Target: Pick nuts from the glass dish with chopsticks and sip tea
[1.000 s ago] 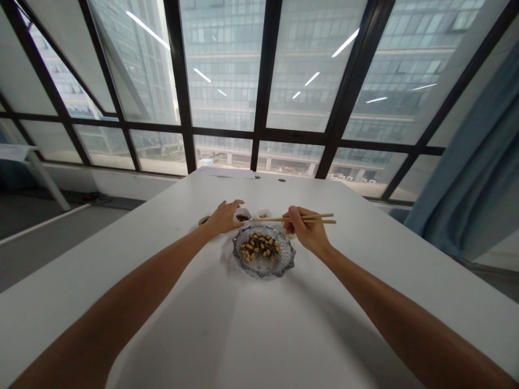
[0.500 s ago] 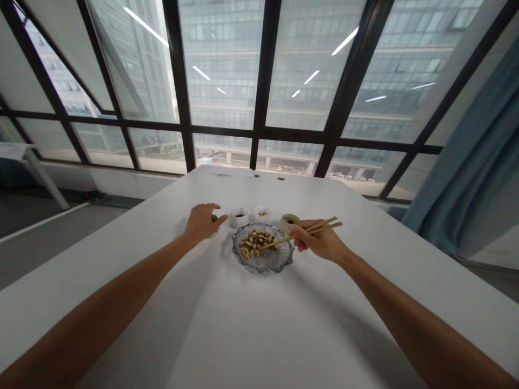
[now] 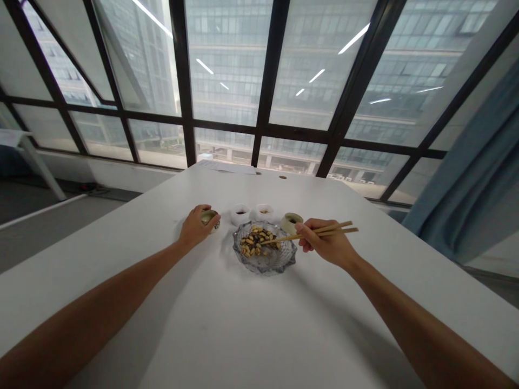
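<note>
My left hand (image 3: 197, 224) is wrapped round a small greenish cup (image 3: 210, 217) at the left of the dishes. Wooden chopsticks (image 3: 336, 229) are gripped in my right hand (image 3: 324, 240), their tips among the nuts and dark seeds (image 3: 256, 241) on a clear glass plate (image 3: 267, 266) with a wavy rim. Behind the plate stand two small white bowls, one with dark contents (image 3: 240, 216) and one with something yellowish (image 3: 265, 212). A pale green cup (image 3: 290, 221) stands just beyond my right fingers.
Everything rests on a white table (image 3: 243, 324). Papers (image 3: 227, 167) and a small round item (image 3: 283, 177) lie at its far edge, below large windows. A blue curtain (image 3: 466, 156) hangs at the right.
My left hand has closed round the greenish cup, its fingers having been looser beside it before. My right hand and the chopsticks have shifted slightly right. The view has tilted a little.
</note>
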A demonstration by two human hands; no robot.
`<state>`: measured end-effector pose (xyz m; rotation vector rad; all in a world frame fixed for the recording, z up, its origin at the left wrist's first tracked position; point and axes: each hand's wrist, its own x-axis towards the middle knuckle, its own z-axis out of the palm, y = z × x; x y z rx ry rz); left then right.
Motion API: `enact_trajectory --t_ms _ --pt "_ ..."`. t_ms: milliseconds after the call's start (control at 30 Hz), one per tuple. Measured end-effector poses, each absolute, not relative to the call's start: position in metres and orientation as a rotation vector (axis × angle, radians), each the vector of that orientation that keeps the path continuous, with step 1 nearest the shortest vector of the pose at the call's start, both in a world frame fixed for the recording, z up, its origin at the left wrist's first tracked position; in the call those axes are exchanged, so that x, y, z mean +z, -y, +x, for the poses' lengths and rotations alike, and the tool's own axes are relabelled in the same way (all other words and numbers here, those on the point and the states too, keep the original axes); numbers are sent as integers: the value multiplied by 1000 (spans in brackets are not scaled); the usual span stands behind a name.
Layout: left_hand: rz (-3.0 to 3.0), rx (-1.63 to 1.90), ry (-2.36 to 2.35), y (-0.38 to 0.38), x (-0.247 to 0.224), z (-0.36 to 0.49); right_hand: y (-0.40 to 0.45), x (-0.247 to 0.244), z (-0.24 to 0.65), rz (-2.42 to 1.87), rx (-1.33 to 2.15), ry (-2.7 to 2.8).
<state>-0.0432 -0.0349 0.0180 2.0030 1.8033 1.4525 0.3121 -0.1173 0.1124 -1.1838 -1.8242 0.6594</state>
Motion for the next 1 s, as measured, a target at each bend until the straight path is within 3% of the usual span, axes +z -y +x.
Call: enact_trajectory --t_ms 1000 --pt "2019 1459 -1802 36 19 -41 116 99 307 -1105 628 1894"
